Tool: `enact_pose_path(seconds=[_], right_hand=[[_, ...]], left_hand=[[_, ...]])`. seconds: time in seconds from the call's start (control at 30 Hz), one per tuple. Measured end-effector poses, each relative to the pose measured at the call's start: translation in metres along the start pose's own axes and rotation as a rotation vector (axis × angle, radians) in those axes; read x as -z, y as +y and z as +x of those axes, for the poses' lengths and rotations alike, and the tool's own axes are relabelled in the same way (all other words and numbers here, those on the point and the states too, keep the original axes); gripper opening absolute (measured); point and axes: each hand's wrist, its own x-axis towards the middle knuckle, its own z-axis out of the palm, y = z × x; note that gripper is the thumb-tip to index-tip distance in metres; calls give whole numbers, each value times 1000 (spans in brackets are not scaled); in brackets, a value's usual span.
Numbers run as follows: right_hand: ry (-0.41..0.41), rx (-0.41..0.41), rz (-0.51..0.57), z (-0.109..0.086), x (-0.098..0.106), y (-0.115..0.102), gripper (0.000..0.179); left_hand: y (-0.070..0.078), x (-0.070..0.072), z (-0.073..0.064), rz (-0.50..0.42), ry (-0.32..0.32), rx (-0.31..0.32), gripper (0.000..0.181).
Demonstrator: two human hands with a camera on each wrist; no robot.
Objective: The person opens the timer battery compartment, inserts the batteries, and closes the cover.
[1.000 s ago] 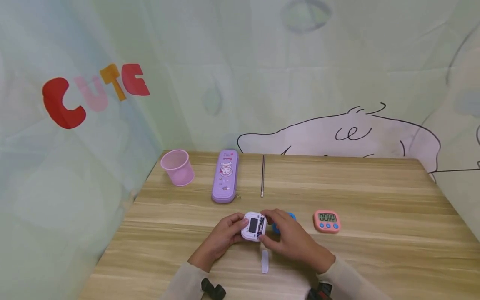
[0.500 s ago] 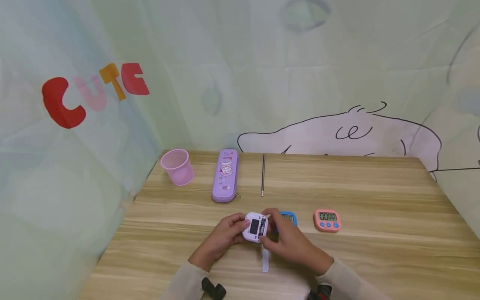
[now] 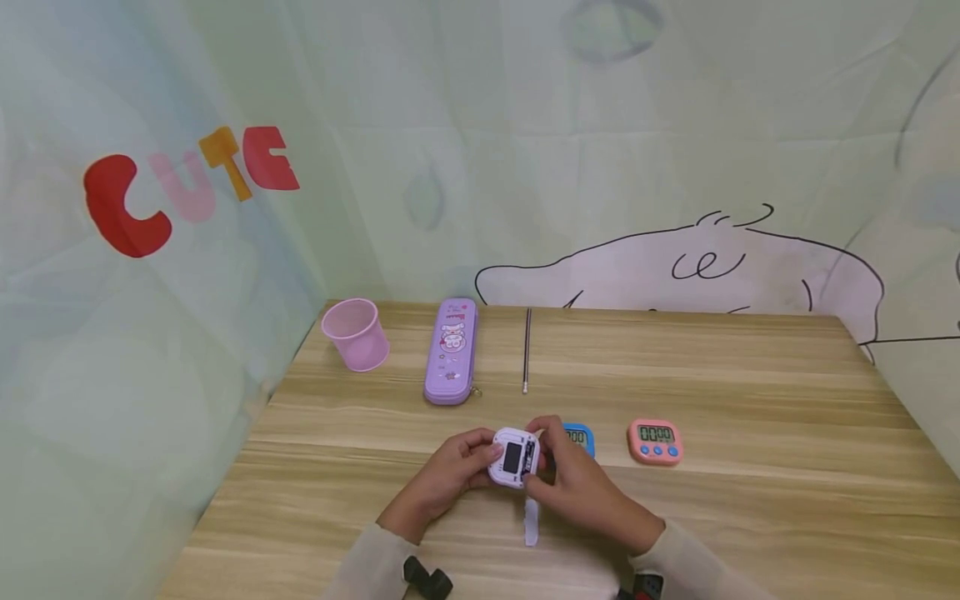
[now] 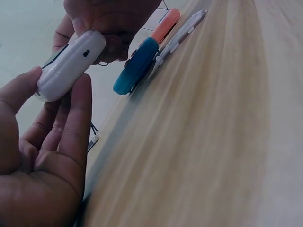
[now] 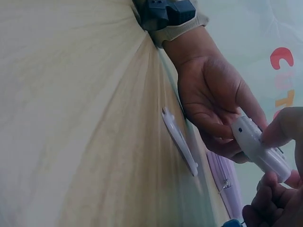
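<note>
A white digital timer (image 3: 513, 458) is held above the table, its back turned up with the long battery slot uncovered. Something dark, apparently a battery, lies in the slot. My left hand (image 3: 447, 471) grips its left side, thumb on the back and fingers beneath, as the left wrist view shows. At the slot side my right hand (image 3: 577, 479) pinches the timer, thumb at the near end and fingers at the far end. The slim white battery cover (image 3: 531, 523) lies on the table just below. Behind the right hand a blue timer (image 3: 582, 437) is partly hidden.
A coral timer (image 3: 655, 442) stands right of the hands. Farther back are a purple pencil case (image 3: 451, 354), a dark pencil (image 3: 527, 350) and a pink cup (image 3: 358, 335) on the wooden table (image 3: 750, 392). A printed cloth (image 3: 450, 150) hangs behind.
Both hands have shifted the white timer slightly right and toward me. More of the blue timer shows beside the right hand. The grips look much the same.
</note>
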Motion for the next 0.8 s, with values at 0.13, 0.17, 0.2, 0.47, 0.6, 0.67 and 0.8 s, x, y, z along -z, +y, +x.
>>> enact_pose_path(seconds=[0.13, 0.17, 0.2, 0.47, 0.6, 0.67, 0.8], right_hand=[[13, 36, -61, 1, 3, 0, 55], [16, 47, -74, 2, 4, -1, 55], [19, 58, -81, 2, 5, -1, 54], [5, 64, -62, 1, 5, -2, 61], [12, 76, -106, -3, 7, -2, 65], [10, 89, -130, -8, 7, -2, 67], [-14, 129, -160, -19, 7, -4, 70]], left_hand=[[1, 0, 0, -8, 15, -4, 38], [1, 0, 0, -9, 20, -6, 37], [2, 0, 0, -11, 25, -8, 37], [1, 3, -2, -48, 75, -12, 39], [2, 2, -1, -65, 101, -18, 41], [3, 1, 0, -69, 112, -22, 40], [3, 1, 1, -71, 137, -20, 38]])
